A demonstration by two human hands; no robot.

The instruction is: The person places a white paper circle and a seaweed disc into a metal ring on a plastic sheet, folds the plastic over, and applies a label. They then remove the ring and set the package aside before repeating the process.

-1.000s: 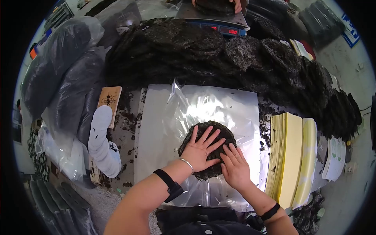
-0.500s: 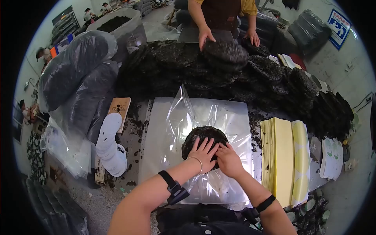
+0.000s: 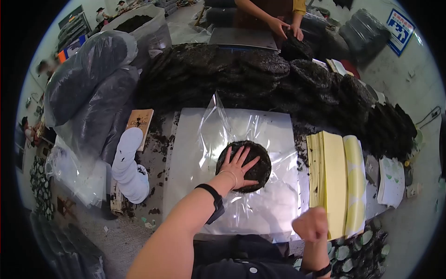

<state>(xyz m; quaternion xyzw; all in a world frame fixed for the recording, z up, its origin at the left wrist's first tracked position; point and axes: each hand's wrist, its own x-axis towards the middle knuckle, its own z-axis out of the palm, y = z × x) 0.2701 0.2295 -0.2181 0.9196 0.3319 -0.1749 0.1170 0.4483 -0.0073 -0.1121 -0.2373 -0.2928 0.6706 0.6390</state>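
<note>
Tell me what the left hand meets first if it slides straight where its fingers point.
The left hand lies on the dark cake; beyond its rim, probably the clear plastic sheet.

co-worker cut off above chest by top edge; left hand hides part of dark cake.

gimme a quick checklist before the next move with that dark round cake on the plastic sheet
1. Left hand flat on the dark round cake: ok.
2. Cake inside the edges of the clear plastic sheet: ok.
3. Sheet lying flat: not ok, its far corner stands up, creased.
4. Right hand off the cake, closed beside the yellow paper stack: ok.
5. Anything inside the right hand: cannot tell.
6. Co-worker's hands apart from the sheet, at the far pile of dark cakes: ok.
</note>
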